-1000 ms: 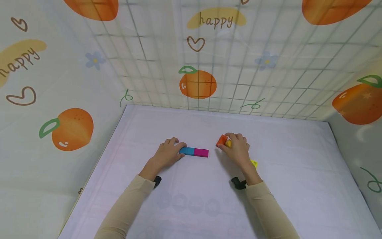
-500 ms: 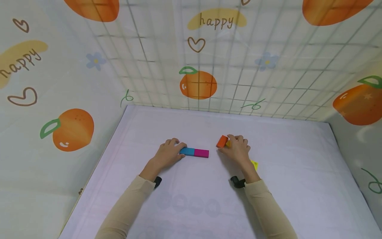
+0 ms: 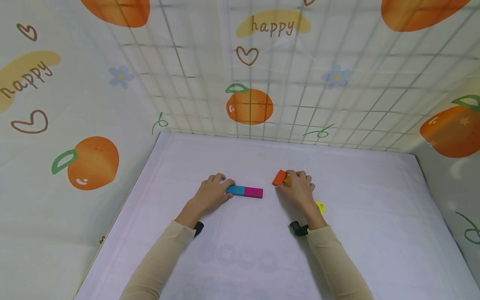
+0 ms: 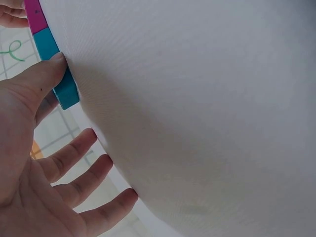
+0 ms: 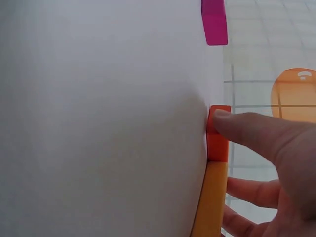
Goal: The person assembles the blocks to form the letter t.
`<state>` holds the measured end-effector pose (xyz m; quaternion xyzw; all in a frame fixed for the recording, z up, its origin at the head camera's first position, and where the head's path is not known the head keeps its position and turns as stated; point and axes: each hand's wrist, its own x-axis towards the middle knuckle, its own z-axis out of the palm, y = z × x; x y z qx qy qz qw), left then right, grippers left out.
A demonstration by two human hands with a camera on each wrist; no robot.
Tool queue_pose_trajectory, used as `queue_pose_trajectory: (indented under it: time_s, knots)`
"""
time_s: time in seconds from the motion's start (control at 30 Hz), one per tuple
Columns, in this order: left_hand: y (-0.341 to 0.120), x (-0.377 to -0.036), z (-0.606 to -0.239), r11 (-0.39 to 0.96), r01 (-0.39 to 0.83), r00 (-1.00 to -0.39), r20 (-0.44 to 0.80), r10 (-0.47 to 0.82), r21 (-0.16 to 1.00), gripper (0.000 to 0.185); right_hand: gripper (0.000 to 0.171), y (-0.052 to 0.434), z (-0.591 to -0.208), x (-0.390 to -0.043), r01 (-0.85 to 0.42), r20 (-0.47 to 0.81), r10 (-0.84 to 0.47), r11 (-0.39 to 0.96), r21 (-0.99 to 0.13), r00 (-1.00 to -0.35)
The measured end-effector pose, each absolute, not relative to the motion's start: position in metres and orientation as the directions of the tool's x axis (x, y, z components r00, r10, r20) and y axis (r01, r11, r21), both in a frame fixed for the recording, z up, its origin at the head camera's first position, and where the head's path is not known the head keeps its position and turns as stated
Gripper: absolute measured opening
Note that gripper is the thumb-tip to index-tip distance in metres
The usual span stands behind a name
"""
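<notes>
A blue block (image 3: 235,190) and a magenta block (image 3: 253,192) lie end to end on the white table (image 3: 240,258). My left hand (image 3: 222,188) holds the blue block's left end; in the left wrist view the thumb (image 4: 49,74) presses on the blue block (image 4: 61,86), with the other fingers spread on the table. My right hand (image 3: 290,181) grips an orange block (image 3: 279,177) joined to a yellow block (image 3: 286,180). In the right wrist view the thumb (image 5: 247,131) lies on the orange block (image 5: 218,136) above the yellow block (image 5: 210,197).
A small yellow-green piece (image 3: 319,206) lies beside my right wrist. Cloth walls printed with oranges (image 3: 249,106) close in the table at the back and on both sides. Bare white surface stretches in front of both forearms.
The right hand's fingers have drawn in slightly round the orange and yellow blocks. The left hand and the blue and magenta blocks have not moved.
</notes>
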<state>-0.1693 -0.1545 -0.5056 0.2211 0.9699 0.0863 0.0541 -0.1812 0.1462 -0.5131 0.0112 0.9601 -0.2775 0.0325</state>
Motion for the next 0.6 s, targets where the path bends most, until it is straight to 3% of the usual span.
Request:
queue_pose_trajectory:
  time_s: [0.6]
  knots:
    - [-0.1538,-0.1694,-0.5051,0.895,0.405,-0.902,-0.078,0.424,0.186,0.043,0.061,0.1445,-0.5096,-0.1828,-0.008,-0.018,-0.022,0.829,-0.559,-1.000]
